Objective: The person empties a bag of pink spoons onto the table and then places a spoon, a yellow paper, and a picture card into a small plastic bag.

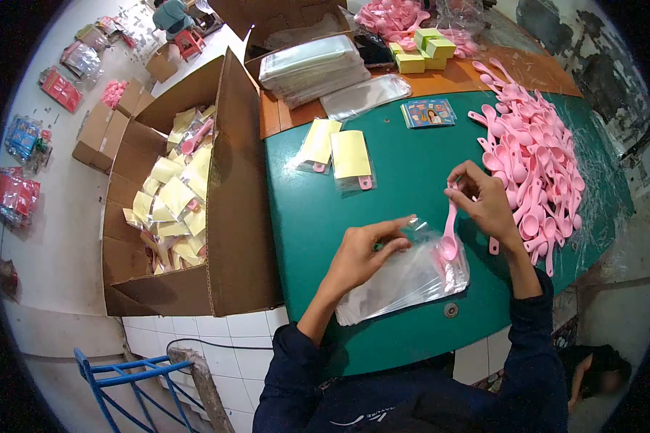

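My right hand (482, 202) pinches a pink spoon (449, 242) by the end of its handle, bowl downward. The bowl hangs over the right part of a fanned stack of clear plastic bags (393, 287) on the table. My left hand (365, 256) is closed at the upper edge of this stack, thumb and forefinger gripping the lifted lip of the top plastic bag (417, 225). Right of my right hand lies a big heap of pink spoons (531, 162). Beyond my hands are two filled bags (350, 155), each with a yellow card and a spoon inside.
A tall cardboard box (242, 195) full of packed bags stands left of the green table (303, 238). Printed cards (427, 113), more clear bags (314, 68) and yellow card blocks (430, 50) lie toward the back. A blue metal frame (133, 372) stands lower left. Two other people are partly visible.
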Action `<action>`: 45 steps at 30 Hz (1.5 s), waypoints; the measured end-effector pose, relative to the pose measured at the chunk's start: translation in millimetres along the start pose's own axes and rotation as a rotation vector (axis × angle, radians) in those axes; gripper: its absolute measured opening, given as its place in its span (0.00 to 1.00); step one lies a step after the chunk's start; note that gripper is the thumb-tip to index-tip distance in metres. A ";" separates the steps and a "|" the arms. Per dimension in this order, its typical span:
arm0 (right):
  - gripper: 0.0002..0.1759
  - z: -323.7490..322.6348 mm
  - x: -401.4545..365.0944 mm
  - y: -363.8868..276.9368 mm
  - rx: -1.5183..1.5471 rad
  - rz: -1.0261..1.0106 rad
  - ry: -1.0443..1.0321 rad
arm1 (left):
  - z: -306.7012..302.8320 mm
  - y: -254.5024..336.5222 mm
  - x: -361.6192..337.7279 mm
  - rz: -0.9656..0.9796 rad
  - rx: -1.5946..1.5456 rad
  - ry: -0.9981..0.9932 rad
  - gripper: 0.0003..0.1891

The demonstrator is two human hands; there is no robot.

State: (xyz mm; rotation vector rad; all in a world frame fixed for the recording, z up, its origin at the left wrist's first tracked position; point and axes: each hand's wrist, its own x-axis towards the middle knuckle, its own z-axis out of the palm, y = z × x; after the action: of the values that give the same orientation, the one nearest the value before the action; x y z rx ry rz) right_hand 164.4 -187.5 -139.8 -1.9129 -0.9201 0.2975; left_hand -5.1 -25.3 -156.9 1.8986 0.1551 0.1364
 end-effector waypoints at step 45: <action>0.11 36.6 2.9 -42.4 0.355 -0.318 0.248 | -25.2 22.1 12.5 -0.134 -0.570 -0.086 0.21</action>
State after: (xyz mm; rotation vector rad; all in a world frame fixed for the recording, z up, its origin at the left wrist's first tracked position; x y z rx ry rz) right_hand 126.1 -150.5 -122.3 -1.4176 -0.9183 0.0283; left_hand 3.8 -6.8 -127.6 1.3195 0.1641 0.0038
